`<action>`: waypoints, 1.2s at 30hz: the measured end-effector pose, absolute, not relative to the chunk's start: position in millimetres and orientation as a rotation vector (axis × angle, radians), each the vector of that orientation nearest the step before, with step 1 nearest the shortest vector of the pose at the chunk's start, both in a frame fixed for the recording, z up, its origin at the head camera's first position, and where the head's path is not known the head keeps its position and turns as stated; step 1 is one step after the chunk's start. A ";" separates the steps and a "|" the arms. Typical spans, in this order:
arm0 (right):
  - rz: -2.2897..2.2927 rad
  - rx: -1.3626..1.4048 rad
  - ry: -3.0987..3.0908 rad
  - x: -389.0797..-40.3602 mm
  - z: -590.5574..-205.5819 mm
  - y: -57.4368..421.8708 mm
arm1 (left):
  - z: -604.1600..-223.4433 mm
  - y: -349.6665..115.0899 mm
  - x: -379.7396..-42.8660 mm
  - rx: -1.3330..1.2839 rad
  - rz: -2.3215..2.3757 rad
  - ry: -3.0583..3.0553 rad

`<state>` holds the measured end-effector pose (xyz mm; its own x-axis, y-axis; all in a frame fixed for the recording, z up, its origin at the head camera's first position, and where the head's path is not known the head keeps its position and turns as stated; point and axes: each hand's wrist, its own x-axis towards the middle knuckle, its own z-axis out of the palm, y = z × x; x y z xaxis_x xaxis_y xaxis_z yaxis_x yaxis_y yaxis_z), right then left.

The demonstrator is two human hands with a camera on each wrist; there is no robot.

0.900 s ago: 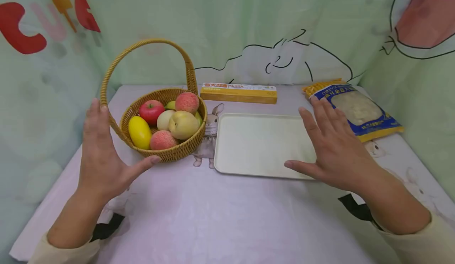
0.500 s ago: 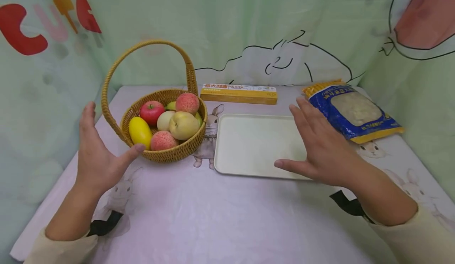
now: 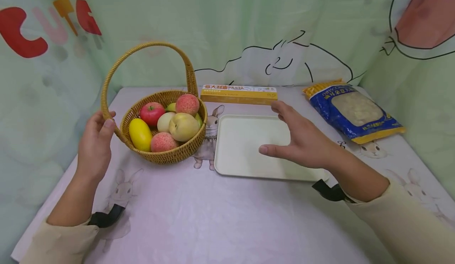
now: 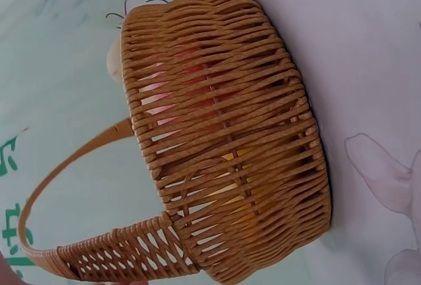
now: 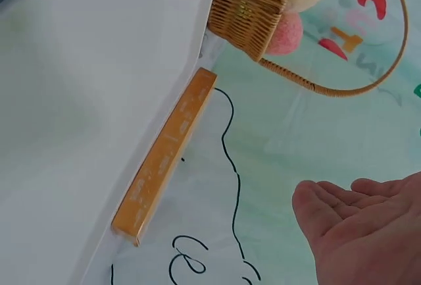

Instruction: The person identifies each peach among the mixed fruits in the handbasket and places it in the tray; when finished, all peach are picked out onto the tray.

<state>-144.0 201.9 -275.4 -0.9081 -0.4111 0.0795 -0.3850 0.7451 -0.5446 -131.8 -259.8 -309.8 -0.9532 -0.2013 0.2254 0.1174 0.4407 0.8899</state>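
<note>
A round wicker basket [image 3: 167, 156] with a tall arched handle stands at the left, also large in the left wrist view. It holds a red apple [image 3: 152, 113], a yellow oval fruit [image 3: 140, 134], pinkish peaches [image 3: 164, 142] and other pale fruit. My left hand [image 3: 94, 147] pinches the lower left part of the handle, thumb in front and fingers behind. In the left wrist view only bits of fingers show at the bottom edge. My right hand [image 3: 305, 143] hovers above a cream rectangular tray [image 3: 245, 149], fingers spread and thumb apart, touching nothing.
A yellow-orange pasta box [image 3: 239, 95] lies at the back of the table beyond the tray. At the back right lies a blue and yellow plastic bag [image 3: 355, 112] with pale contents. Printed fabric walls [image 3: 249, 11] enclose the table on the back and sides.
My left hand has gone from spread beside the basket to pinching its handle. My right hand has moved left over the tray, its fingers bending slightly. The basket stays in place.
</note>
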 end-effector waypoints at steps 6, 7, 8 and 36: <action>-1.066 -0.614 2.749 -160.8 -266.8 188.2 | -309.4 -256.9 -138.2 0.029 -1.581 -2.326; -1.083 -0.607 2.732 -163.7 -265.1 185.6 | -309.4 -256.1 -138.4 0.027 -1.578 -2.318; -1.093 -0.600 2.719 -166.7 -263.6 182.6 | -309.2 -255.4 -138.7 0.020 -1.584 -2.309; -1.206 -0.623 2.489 -232.6 -265.3 95.7 | -318.9 -263.5 -152.8 -0.252 -2.342 -1.748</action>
